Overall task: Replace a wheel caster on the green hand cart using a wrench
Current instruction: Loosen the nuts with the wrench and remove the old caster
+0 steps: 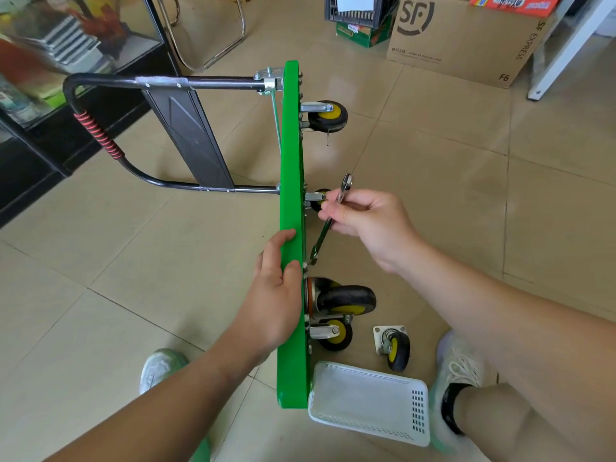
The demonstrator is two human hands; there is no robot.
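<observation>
Head view: left hand (276, 288) clamps the green steel hand cart (291, 161), tipped sideways on the tiled floor (166, 245); right hand (366, 221) pinches the slim silver wrench (322, 235) against its underside (fingertip hold!), so it may slip under torque.

caster (316, 197) mostly behind right hand (368, 225), wrench (321, 237) tip perhaps touching cart (290, 161)

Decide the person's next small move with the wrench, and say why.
Probably seat the lower end of the wrench on the bolt above the near caster: the right hand holds it close to that bolt, while the left hand grips the green cart.
</observation>
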